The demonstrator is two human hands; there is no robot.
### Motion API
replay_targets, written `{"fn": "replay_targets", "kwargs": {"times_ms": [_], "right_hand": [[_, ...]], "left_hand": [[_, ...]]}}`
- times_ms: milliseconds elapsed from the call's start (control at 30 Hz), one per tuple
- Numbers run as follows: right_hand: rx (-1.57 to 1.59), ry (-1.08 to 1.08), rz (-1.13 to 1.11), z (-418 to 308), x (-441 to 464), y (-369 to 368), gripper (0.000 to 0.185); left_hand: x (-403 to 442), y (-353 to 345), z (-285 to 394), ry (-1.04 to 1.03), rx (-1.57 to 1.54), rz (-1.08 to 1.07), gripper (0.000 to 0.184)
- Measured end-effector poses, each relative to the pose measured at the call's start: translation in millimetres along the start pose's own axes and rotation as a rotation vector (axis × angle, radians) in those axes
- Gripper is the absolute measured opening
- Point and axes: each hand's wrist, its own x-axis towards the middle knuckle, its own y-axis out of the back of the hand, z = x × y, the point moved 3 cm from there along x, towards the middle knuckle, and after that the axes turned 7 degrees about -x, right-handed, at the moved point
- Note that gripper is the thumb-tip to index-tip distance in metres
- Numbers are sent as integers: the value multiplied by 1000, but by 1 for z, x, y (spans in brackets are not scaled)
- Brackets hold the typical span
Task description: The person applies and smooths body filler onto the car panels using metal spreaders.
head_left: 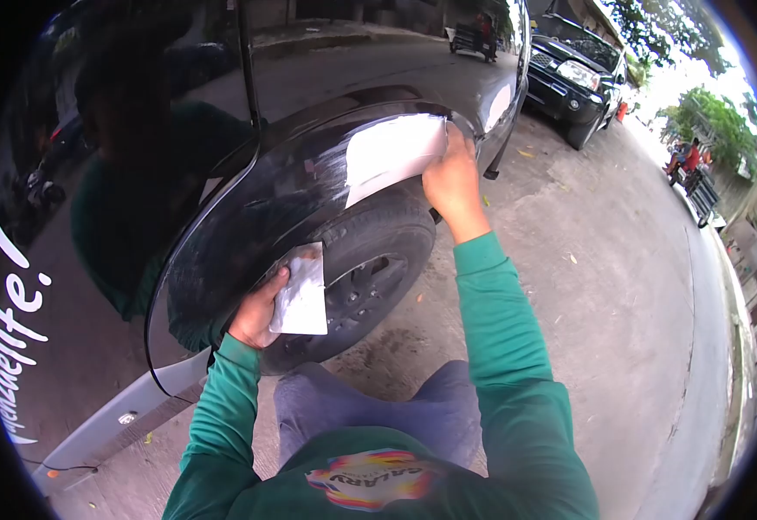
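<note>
My left hand [259, 308] grips a flat rectangular silvery-white plate [302, 295] by its left side, thumb on top. A brownish smear marks the plate's upper edge, and it sits in front of the car's wheel [387, 286]. Up on the black fender [300, 169], a smooth white patch of filler [389, 156] covers part of the wheel arch, with streaky edges at its left. At the patch's right end is my right hand [454, 180], its fingers closed together against the surface. Whatever those fingers pinch is mostly hidden; a thin straight edge shows beside them.
A second white patch [494, 108] lies farther along the car's front corner. Behind the glossy door [93, 234] line runs a grey side sill [127, 420]. Another dark vehicle [573, 74] is parked ahead on the concrete ground [586, 260]. A person in red [689, 156] is down the street.
</note>
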Motion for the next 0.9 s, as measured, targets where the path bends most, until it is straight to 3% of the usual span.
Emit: {"fn": "replay_targets", "kwargs": {"times_ms": [267,567,900], "right_hand": [[-38,-2,-39,-32,-6,3,69],[-127,35,28,-70,-29,2,67],[-94,151,21,-109,-57,11,77]], "left_hand": [[-2,-5,3,34,20,-78,65],[-1,0,1,31,25,-81,60],[2,9,-1,80,2,-56,56]]}}
